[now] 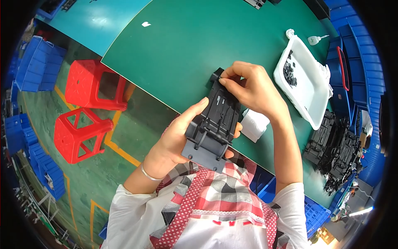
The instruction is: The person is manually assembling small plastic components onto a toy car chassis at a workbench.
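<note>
A long black moulded plastic part (224, 106) with ribs and a flat grey end plate (203, 155) is held tilted over the table's near edge. My left hand (180, 128) wraps round its lower half, thumb along the left side and fingertips showing at the right side. At the part's far end, my right hand (248, 85) has thumb and forefinger pinched against the upper corner. Whether a small piece sits between those fingertips is hidden. Just right of the part lies a folded white cloth or tissue (254, 124) on the green table (178, 54).
A white tray (306, 83) with small black pieces stands on the right, a small clear bottle (315, 40) beyond it. Similar black parts (331, 145) are piled at the right edge. Two red stools (81, 135) and blue crates (39, 64) are on the left floor.
</note>
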A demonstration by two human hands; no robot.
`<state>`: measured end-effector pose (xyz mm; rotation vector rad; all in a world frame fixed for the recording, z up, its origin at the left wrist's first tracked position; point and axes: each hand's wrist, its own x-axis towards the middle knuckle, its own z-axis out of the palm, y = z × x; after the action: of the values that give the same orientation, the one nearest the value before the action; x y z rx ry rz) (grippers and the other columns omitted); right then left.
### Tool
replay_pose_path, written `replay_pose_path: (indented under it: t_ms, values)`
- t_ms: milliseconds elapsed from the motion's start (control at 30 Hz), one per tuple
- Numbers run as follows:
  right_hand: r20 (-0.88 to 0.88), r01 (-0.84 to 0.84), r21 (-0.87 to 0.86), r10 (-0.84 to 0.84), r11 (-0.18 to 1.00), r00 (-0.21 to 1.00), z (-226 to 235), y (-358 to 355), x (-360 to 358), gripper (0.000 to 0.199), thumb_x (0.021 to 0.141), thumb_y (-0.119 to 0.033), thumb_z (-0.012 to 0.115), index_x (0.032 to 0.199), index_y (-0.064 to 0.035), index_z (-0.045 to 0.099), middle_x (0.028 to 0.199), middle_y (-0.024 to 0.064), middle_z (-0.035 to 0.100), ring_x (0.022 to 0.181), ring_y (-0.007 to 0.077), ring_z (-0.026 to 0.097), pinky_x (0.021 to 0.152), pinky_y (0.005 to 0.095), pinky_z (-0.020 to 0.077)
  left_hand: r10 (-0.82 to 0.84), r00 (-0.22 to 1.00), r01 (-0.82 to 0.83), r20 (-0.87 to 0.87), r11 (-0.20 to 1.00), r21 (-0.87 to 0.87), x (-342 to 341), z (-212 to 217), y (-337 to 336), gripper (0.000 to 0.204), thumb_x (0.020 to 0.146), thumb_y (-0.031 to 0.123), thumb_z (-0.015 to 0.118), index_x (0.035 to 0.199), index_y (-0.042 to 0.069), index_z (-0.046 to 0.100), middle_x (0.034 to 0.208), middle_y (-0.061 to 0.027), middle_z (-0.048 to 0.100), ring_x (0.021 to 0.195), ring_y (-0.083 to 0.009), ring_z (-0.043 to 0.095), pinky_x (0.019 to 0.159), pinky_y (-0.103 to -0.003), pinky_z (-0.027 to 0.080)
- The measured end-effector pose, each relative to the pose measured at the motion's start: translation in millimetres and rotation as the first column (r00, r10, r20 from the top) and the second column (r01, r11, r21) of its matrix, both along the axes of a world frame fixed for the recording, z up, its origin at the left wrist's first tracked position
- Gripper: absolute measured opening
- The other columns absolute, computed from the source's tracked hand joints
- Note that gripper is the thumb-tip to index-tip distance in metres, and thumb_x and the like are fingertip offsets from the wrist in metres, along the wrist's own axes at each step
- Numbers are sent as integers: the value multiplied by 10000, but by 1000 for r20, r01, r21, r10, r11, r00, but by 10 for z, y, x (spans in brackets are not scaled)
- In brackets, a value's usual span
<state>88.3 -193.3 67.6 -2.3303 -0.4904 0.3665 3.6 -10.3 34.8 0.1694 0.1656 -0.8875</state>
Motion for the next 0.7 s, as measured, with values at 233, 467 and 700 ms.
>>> replay_pose_path:
  t_ms: [233,467,700]
  values:
    - [220,8,457,-122,889,968,137,-97,-488,271,749,-47,759,991,17,655,805,99,619,678,176,606,613,289,498,-103,890,11,445,979,205,-155,-430,341,622,933,414,529,1238,-128,531,1214,-256,592,995,-284,658,820,-370,561]
    - [575,-190,366,-61,911,816,125,116,-939,297,640,15,808,893,-8,656,795,98,580,629,218,569,528,315,451,-2,905,-114,426,962,248,-393,-856,391,659,686,413,751,1054,-126,664,1125,-248,646,1028,-324,643,922,-381,495]
    - [692,-217,295,-52,930,720,50,158,-967,319,604,50,792,884,-6,650,778,77,560,594,205,529,491,307,421,3,909,-157,416,928,337,-441,-886,345,684,638,469,779,1028,-85,687,1015,-143,700,923,-211,676,867,-310,517]
